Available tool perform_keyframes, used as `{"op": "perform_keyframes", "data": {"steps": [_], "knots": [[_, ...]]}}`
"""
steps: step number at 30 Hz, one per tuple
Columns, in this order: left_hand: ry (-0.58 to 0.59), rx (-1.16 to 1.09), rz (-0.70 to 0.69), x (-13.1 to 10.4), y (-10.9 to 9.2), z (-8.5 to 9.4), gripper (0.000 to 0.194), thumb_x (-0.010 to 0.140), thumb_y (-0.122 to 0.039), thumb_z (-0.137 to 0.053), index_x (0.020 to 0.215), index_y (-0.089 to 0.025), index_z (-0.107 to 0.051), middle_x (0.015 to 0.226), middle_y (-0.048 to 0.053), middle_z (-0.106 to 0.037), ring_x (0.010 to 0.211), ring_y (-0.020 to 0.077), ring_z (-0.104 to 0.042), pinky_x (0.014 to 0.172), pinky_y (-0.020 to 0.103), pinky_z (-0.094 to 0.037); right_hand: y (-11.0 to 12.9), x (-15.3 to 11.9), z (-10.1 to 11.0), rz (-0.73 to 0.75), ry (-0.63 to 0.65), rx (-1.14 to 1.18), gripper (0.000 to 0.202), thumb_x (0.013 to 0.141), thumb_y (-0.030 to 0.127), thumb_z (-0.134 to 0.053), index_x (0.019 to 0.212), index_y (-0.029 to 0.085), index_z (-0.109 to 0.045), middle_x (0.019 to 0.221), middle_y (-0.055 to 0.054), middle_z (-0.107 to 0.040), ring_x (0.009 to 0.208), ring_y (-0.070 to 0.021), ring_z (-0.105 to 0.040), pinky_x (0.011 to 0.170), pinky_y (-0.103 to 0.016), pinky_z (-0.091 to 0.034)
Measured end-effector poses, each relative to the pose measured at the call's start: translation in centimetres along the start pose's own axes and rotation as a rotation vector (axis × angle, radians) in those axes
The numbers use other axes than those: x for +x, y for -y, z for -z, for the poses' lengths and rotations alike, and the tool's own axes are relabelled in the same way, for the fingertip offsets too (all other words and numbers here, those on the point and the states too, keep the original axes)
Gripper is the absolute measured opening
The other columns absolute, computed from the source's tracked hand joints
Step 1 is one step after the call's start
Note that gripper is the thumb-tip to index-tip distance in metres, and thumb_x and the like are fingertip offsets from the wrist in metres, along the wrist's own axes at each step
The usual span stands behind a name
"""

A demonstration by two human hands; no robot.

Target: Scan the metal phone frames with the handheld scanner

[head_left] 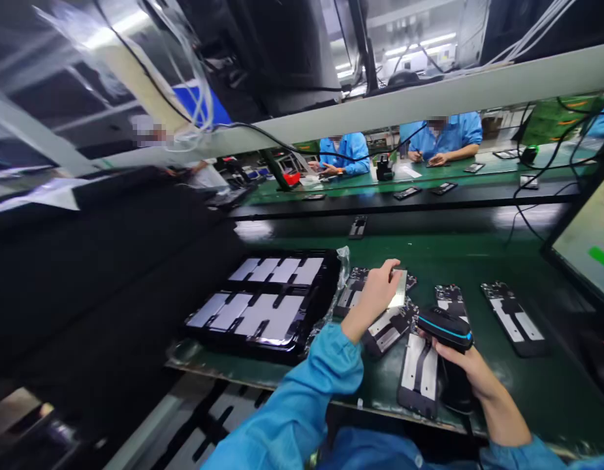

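Green tabletop [478,261] lies under your hands. Your left hand [375,294] pinches a silvery plate [398,289] over the phone frames [387,326], just right of the black tray [326,281] of plates. Your right hand [465,369] is wrapped around a black scanner [446,326] above another frame [419,375].

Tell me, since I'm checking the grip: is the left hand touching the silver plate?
Touching. The head view shows the left hand with its fingers curled over the top edge of the silver plate, no gap between them.
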State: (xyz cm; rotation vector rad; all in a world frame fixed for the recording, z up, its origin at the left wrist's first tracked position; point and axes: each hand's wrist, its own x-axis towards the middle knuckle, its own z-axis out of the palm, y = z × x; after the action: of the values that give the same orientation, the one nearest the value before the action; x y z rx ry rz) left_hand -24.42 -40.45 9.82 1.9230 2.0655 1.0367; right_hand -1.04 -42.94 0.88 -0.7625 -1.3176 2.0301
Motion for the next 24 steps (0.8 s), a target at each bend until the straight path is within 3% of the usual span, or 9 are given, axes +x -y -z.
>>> {"op": "perform_keyframes", "data": {"steps": [2,4,14,16,18,21,24], "knots": [[0.020,-0.059,0.029,-0.6,-0.3,-1.8,0.028,0.090,-0.027,-0.049,0.113,-0.018,-0.062,0.074,0.002,-0.068,0.064,0.0132,-0.059,0.067,0.024,-0.043,0.0,-0.2,0.0,0.002,-0.021,0.016,0.039,0.078,0.042,-0.071,0.113,0.024,-0.067,0.124,-0.006,-0.063,0.124,-0.0279,-0.050,0.117,-0.047,-0.026],[0.027,-0.095,0.046,-0.7,0.0,-2.4,0.027,0.090,-0.027,-0.050,0.111,-0.018,-0.062,0.071,0.001,-0.067,0.061,0.0127,-0.058,0.065,0.024,-0.041,0.0,-0.3,0.0,0.002,-0.037,0.027,0.037,0.078,0.041,-0.071,0.111,0.024,-0.067,0.122,-0.005,-0.064,0.123,-0.0277,-0.051,0.116,-0.046,-0.027],[0.020,-0.204,0.108,-0.3,1.7,-1.7,0.026,0.089,-0.027,-0.050,0.110,-0.018,-0.062,0.083,0.003,-0.069,0.067,0.0129,-0.060,0.066,0.024,-0.044,-0.1,-0.1,0.0,0.002,-0.073,0.057,0.047,0.075,0.039,-0.074,0.118,0.021,-0.064,0.124,-0.008,-0.063,0.122,-0.0300,-0.051,0.116,-0.050,-0.026],[0.071,-0.322,0.162,-1.6,2.1,-1.3,0.029,0.089,-0.029,-0.050,0.114,-0.018,-0.060,0.090,0.004,-0.069,0.068,0.0131,-0.060,0.062,0.024,-0.045,0.8,0.2,-0.3,0.008,-0.095,0.141,0.049,0.075,0.037,-0.075,0.118,0.018,-0.064,0.124,-0.010,-0.062,0.123,-0.0307,-0.052,0.115,-0.050,-0.028],[0.204,-0.474,0.187,-3.7,2.2,-1.5,0.030,0.089,-0.030,-0.050,0.116,-0.019,-0.058,0.098,0.005,-0.068,0.071,0.0132,-0.061,0.061,0.023,-0.047,1.6,0.6,-0.4,0.010,-0.104,0.208,0.047,0.077,0.036,-0.073,0.118,0.015,-0.064,0.126,-0.012,-0.061,0.123,-0.0300,-0.051,0.115,-0.047,-0.031],[0.429,-0.586,0.097,-7.5,1.3,-3.0,0.026,0.088,-0.027,-0.052,0.111,-0.020,-0.061,0.104,0.006,-0.066,0.084,0.0154,-0.061,0.071,0.025,-0.050,2.1,1.4,-0.1,-0.023,-0.117,0.232,0.042,0.081,0.035,-0.070,0.116,0.012,-0.064,0.127,-0.013,-0.060,0.123,-0.0278,-0.052,0.115,-0.044,-0.033],[0.491,-0.572,0.010,-10.0,0.2,-4.5,0.023,0.089,-0.026,-0.051,0.108,-0.019,-0.063,0.102,0.007,-0.064,0.090,0.0168,-0.060,0.077,0.027,-0.049,1.6,1.8,0.3,-0.058,-0.149,0.243,0.042,0.080,0.036,-0.070,0.115,0.013,-0.065,0.125,-0.013,-0.061,0.121,-0.0270,-0.054,0.115,-0.044,-0.034]]}}
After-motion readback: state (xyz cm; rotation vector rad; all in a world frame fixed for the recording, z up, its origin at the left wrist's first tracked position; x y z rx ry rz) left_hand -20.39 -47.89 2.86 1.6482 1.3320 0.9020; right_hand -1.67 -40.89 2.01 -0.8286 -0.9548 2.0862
